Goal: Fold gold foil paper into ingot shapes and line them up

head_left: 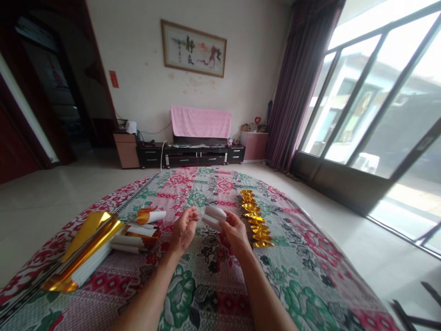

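Observation:
My right hand [236, 232] grips a white folded paper piece [215, 214] with two rounded, roll-like lobes, thumb and fingers closed on its near right end. Just left of this paper is my left hand [185, 231], its fingers loosely bent and apart from the paper, with nothing seen in it. To the right lies a row of gold folded paper ingots [257, 219], nested one against another. Left of my hands are rolled gold-and-white papers [134, 238], and a single curled one [150, 216] sits behind them. Farther left rests a stack of gold foil sheets [87, 250].
A flowered cloth [289, 276] in red, green and grey covers the surface under everything. Beyond its curved far edge stands a low black cabinet [196, 158] with a pink cloth [201, 122] above it. Glass doors [361, 105] line the right side.

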Demonstrator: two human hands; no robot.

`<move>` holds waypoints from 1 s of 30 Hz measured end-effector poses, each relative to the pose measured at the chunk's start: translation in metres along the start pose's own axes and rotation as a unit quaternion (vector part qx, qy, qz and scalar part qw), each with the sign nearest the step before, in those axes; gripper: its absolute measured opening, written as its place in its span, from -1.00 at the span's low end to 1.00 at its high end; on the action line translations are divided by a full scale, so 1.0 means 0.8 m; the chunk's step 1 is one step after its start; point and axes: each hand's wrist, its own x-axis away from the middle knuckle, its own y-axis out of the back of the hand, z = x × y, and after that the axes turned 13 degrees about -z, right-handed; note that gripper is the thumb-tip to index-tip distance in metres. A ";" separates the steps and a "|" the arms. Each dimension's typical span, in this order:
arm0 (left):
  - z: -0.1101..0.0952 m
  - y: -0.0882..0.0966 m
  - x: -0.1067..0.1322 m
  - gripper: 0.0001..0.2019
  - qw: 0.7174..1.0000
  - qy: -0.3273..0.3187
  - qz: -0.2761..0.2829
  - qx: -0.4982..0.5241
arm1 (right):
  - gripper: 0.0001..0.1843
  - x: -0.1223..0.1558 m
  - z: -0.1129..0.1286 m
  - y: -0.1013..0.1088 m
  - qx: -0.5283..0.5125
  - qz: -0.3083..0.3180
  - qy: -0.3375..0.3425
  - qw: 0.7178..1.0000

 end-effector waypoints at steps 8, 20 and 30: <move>-0.009 -0.010 0.003 -0.57 0.991 0.081 0.050 0.095 | -0.47 0.002 -0.013 -0.007 0.059 0.011 0.011 0.998; -0.011 -0.004 -0.003 -0.60 0.992 0.086 0.076 0.048 | -0.42 0.011 0.008 -0.001 0.190 0.122 0.024 0.974; -0.012 -0.002 -0.002 -0.62 0.986 0.022 0.156 -0.045 | -0.58 0.014 0.010 0.003 0.360 0.142 0.193 0.902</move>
